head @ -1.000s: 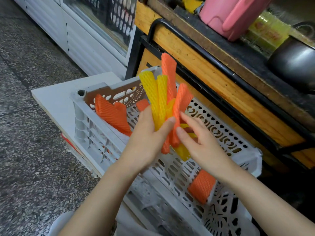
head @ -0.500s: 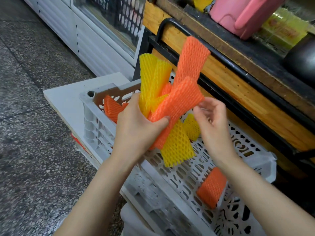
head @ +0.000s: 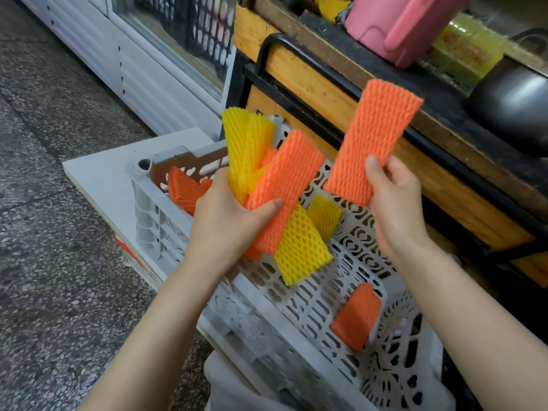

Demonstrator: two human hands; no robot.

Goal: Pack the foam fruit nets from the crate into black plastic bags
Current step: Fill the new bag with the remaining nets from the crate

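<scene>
The speckled floor fills the left side, and one white cabinet with a glass door stands along the far edge. One white board carries one pale perforated crate. At least two orange foam nets lean in the crate's far left corner.

Both hands are above the crate. The left hand is closed around a fanned bundle of nets, its thumb pressing on one orange net at the front. Yellow nets stick up behind that one, and another yellow net hangs out below the fist. The bundle overlaps too much to count exactly. It also hides part of the crate floor. I cannot tell whether a smaller yellow piece just beside the bundle belongs to it or lies in the crate.

The right hand pinches the lower end of a single orange net, holding it tilted upward and apart from the bundle. One more orange net lies against the crate's near right side.

Behind the crate stands a wooden surface in a black metal frame. It carries one pink plastic container, one yellow-green package and one dark metal pot. The print on the package is too blurred to read.
</scene>
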